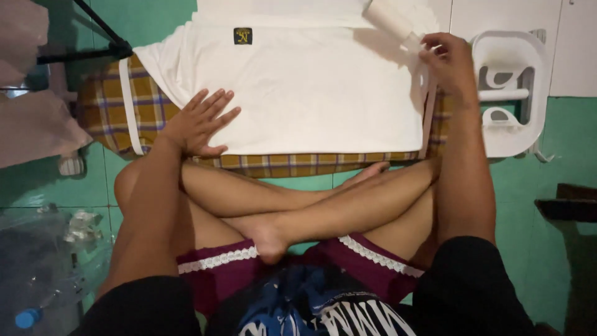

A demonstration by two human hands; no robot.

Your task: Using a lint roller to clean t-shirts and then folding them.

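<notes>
A white garment (311, 87) with a small dark label lies spread flat on a low ironing board with a yellow plaid cover (273, 163). My left hand (198, 121) rests flat, fingers spread, on the garment's near left edge. My right hand (449, 62) is at the garment's far right corner, fingers pinched on a fold of white fabric (398, 25) that is lifted and rolled up off the board. My crossed bare legs sit just in front of the board.
A white plastic iron rest (516, 93) stands right of the board. Green tiled floor (547, 162) surrounds me. A clear plastic bag with bottles (43, 267) lies at lower left, pale cloth (31, 118) at the left, a dark object (569, 208) at the right edge.
</notes>
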